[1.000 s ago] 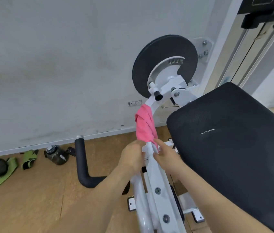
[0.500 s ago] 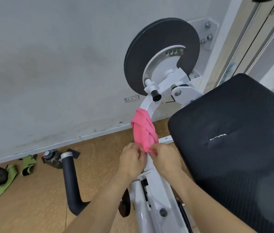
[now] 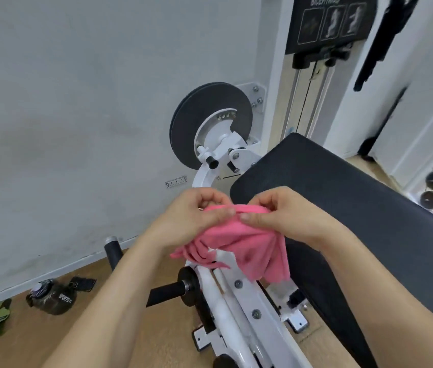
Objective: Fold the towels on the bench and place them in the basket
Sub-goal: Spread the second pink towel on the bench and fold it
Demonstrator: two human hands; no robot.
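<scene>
Gym floor [image 3: 50,338]: bottle [image 3: 53,300] marked "SPORTS"; left hand [image 3: 194,221], right hand [image 3: 281,213] both pinch pink towel [image 3: 244,245] edge.

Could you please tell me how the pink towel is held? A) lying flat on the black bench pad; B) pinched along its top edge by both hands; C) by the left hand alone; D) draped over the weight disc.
B: the left hand and right hand each pinch the top edge of the pink towel, which hangs below them.
</scene>
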